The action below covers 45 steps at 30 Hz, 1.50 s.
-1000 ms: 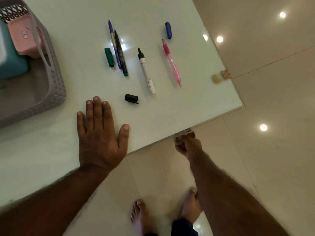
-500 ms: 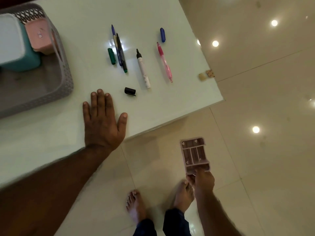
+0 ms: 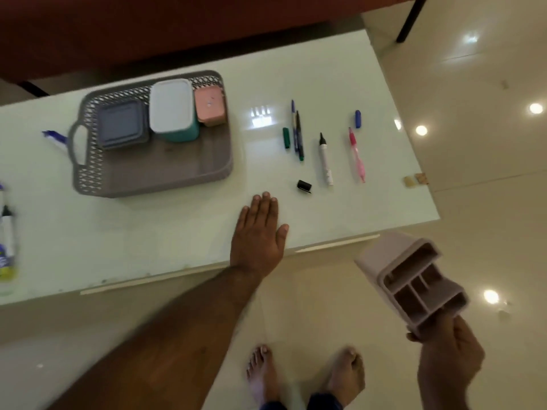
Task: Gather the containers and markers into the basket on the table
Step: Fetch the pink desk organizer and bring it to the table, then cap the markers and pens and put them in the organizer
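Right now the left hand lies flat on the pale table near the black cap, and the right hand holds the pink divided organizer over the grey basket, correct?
Not quite. The head view shows the right hand holding the pink divided organizer off the pale table, above the floor, far from the grey basket. The left hand does lie flat near the black cap.

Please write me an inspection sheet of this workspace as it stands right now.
Surface: glossy white table, lamp glare.
Job's things: grey basket holds a grey-lidded box, teal tub and pink box; uncapped markers and loose caps lie right of it; divided organiser is off the table.
Clutter: blurred items at the left edge.
Grippers: left hand flat on the table; right hand grips the organiser.
Cables: nothing seen.
Surroundings: tiled floor, bare feet.
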### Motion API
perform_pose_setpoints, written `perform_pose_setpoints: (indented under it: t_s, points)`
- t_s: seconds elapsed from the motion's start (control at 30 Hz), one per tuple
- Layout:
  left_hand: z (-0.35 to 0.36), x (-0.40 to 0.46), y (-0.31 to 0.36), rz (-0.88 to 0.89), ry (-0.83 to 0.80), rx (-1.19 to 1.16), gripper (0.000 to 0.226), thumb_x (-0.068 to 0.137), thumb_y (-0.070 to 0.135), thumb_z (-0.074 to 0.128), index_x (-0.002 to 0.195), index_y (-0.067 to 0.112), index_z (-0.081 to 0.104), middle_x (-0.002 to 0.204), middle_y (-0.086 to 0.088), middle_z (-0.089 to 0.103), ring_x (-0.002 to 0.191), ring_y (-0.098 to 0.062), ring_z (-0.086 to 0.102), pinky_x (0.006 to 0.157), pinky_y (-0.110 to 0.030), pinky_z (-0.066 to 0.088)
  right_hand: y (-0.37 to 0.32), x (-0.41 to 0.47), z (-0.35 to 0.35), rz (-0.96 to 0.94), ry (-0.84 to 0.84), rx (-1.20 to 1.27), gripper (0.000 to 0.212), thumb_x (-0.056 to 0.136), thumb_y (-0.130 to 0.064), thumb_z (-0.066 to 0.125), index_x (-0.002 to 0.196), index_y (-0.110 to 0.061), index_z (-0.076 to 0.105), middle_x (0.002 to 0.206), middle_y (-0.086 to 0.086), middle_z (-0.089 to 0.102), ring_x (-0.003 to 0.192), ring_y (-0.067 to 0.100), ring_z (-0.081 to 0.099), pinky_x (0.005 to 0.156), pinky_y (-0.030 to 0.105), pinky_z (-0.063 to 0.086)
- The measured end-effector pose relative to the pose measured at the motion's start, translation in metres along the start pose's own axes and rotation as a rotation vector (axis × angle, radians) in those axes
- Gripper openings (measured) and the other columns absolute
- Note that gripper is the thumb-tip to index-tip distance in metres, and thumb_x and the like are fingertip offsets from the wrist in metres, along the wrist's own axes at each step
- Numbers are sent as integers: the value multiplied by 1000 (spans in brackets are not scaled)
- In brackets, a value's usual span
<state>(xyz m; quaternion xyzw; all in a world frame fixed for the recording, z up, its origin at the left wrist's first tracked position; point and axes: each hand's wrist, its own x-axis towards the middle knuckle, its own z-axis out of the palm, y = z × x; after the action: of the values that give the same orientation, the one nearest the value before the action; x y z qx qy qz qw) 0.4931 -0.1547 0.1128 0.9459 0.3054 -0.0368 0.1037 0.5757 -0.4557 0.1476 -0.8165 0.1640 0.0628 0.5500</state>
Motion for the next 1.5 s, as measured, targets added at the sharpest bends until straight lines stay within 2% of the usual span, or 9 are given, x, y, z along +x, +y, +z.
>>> perform_pose_setpoints:
  t_s: [0.1,0.23,0.43,0.57,0.73,0.87,1.17,1.33,1.5]
  points:
    - [-12,-35,-33,-30,31,18,62,97,47,41,146,10,43,157,-9,36,147,-26,29,118,-44,27,-47,-2,14,-128,-160,-111,49,98,-41,52,62,-9,60,50,12,57,51,21,49,49,28,37]
    - [-31,-77,-87,-351,134,67,73,91,54,45,142,3,46,154,-18,39,144,-34,33,115,-51,29,-92,-11,58,-268,-365,-227,45,97,-36,54,65,-5,60,52,15,57,53,24,54,48,34,42]
    - [-63,-73,-151,-738,-352,-29,146,51,103,37,155,11,-8,163,-18,-14,150,-39,-9,116,-63,11,-121,-33,151,-409,-600,-428,53,91,-58,45,66,-14,62,53,3,63,55,24,65,59,41,55]
    - [-78,-60,-170,-889,-526,-129,175,23,106,46,151,8,-21,158,-24,-25,147,-47,-14,113,-70,8,-128,-54,204,-456,-775,-566,48,94,-57,44,74,-20,69,59,-4,68,59,20,68,65,41,58]
    - [-84,-45,-180,-907,-685,-217,184,19,98,62,141,1,-37,145,-32,-43,137,-55,-30,112,-71,-1,-129,-73,251,-554,-884,-715,45,94,-56,44,84,-22,72,66,-2,70,62,21,68,69,39,59]
    - [-88,-46,-183,-890,-753,-250,182,24,93,69,137,2,-42,140,-33,-48,133,-56,-37,110,-72,-4,-133,-85,274,-549,-903,-737,44,92,-56,45,80,-22,70,64,-2,70,62,21,69,69,39,59]
    - [-90,-45,-185,-900,-808,-300,180,32,87,75,132,3,-48,130,-32,-58,125,-56,-47,110,-72,-9,-137,-96,281,-492,-916,-798,63,88,-72,42,115,-22,68,81,-4,75,70,16,72,76,40,61]
    - [-86,-42,-188,-923,-829,-327,182,29,86,76,127,3,-53,120,-32,-64,118,-55,-52,109,-72,-13,-149,-77,275,-435,-629,-608,89,72,-96,26,101,-23,69,81,-6,73,74,16,71,73,44,61]
    - [-85,-42,-189,-921,-835,-343,180,32,85,77,123,3,-55,114,-31,-67,115,-55,-54,107,-72,-14,-195,-56,324,-440,-631,-554,90,70,-91,45,130,-25,54,110,-3,70,80,19,73,76,47,61]
